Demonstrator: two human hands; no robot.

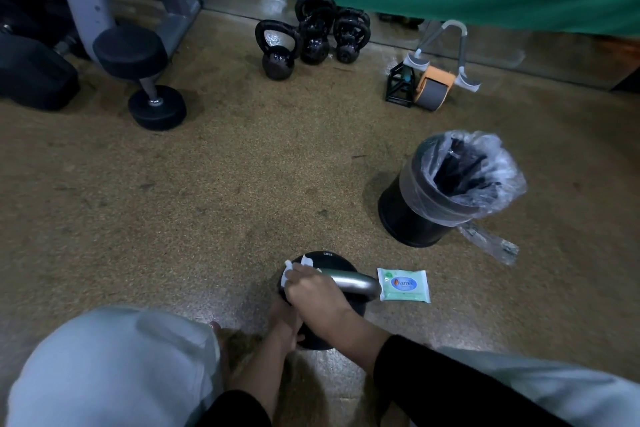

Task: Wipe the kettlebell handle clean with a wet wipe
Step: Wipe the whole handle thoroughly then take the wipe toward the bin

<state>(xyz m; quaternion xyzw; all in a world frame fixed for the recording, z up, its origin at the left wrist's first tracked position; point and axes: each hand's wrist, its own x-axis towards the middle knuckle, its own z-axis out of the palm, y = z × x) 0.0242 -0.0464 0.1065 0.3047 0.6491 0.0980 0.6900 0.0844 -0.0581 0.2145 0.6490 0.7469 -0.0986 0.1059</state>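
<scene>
Knee (114,367) near kettlebell (323,260); wipe pack (403,285) beside.

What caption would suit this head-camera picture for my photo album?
The right hand presses a wet wipe to the kettlebell handle; the left hand steadies the kettlebell on the floor.

Wipes pack (403,285) just right of kettlebell (325,258), bin (398,211) behind pack, dumbbell (149,88) far left

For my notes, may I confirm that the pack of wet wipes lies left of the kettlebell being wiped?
Not quite: the head view shows the pack of wet wipes lying right of the kettlebell being wiped, not left.
</scene>
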